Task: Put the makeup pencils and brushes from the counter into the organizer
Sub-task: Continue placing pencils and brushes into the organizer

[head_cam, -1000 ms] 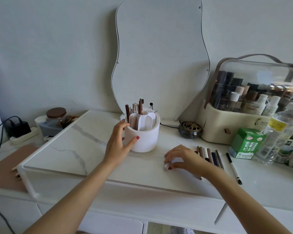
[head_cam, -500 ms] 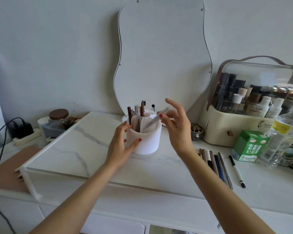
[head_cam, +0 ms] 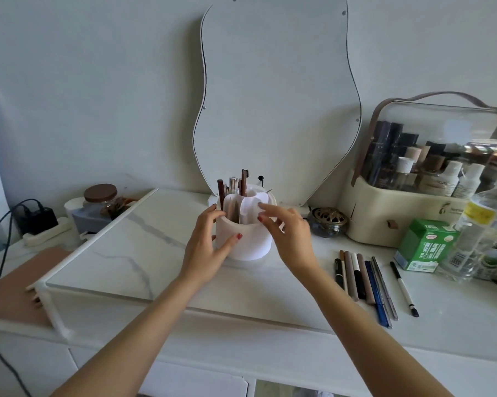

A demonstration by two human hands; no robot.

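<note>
A white round organizer [head_cam: 250, 245] with petal-shaped dividers stands on the marble board. Several brown pencils and brushes [head_cam: 243, 183] stick up from its back compartments. My left hand [head_cam: 205, 249] grips the organizer's left side, thumb across the front. At the right rim is my right hand [head_cam: 290, 236], fingers spread over the dividers and nothing visible in them. A row of several makeup pencils [head_cam: 361, 279] lies on the counter to the right. A thin white pen with a black tip [head_cam: 403, 287] lies apart from the row, further right.
A wavy mirror [head_cam: 276, 96] leans on the wall behind. A brass burner [head_cam: 329, 220], a clear-lidded cosmetics case [head_cam: 430, 179], a green carton [head_cam: 426, 245] and a water bottle [head_cam: 482, 233] crowd the right. A jar [head_cam: 101, 196] and charger with cable [head_cam: 38, 216] sit left.
My right hand picked a pale pencil off the counter, carried it up to the organizer and let it go inside. The left hand stayed on the organizer.
</note>
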